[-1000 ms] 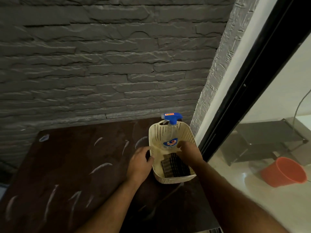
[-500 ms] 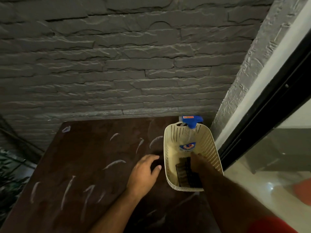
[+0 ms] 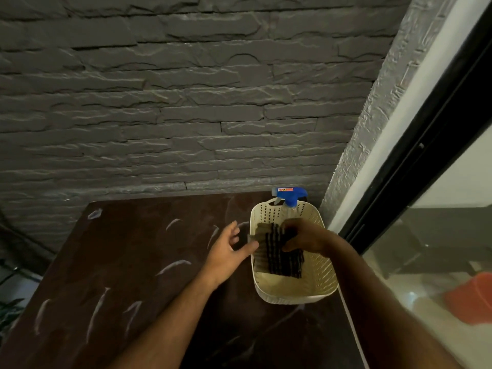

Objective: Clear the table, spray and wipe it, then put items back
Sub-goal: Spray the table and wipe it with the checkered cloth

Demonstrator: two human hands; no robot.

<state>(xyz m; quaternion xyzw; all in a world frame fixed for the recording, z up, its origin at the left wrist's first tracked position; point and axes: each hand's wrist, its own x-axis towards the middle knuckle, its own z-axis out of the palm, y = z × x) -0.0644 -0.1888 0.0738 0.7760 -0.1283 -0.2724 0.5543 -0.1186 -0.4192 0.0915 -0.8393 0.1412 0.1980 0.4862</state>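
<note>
Since half a second before, the cloth (image 3: 279, 249) had been lifted from the floor of the basket (image 3: 319, 272) and was held partly above the rim, where earlier it lay flat at the bottom under the fingers. The left hand (image 3: 226, 251) had been shifted nearer the basket's left wall, its thumb now at the cloth's left edge, though whether it touched the cloth could not be told.

The cloth was seen as a checked piece, dull olive on its left part and crossed by dark stripes on its right part, hanging slack with its lower edge down inside the basket. It was pinched at its upper right part by the right hand (image 3: 303, 237), the grip closed round the fabric with the fingers curled. The left hand's grip was wide, the fingers spread and relaxed above the bench (image 3: 133, 275), holding nothing.

The basket, cream and perforated, was stood at the right edge of the bench, near its far right corner. A spray bottle (image 3: 288, 198) with a blue trigger head and a clear neck was stood upright against the basket's far wall, its lower part hidden behind the cloth and the right hand. The dark brown bench top was marked with pale curved streaks across its left and middle parts. A grey stone wall (image 3: 186, 102) was seen behind the bench, and an orange bucket (image 3: 474, 299) on the floor beyond the glass at the right.
</note>
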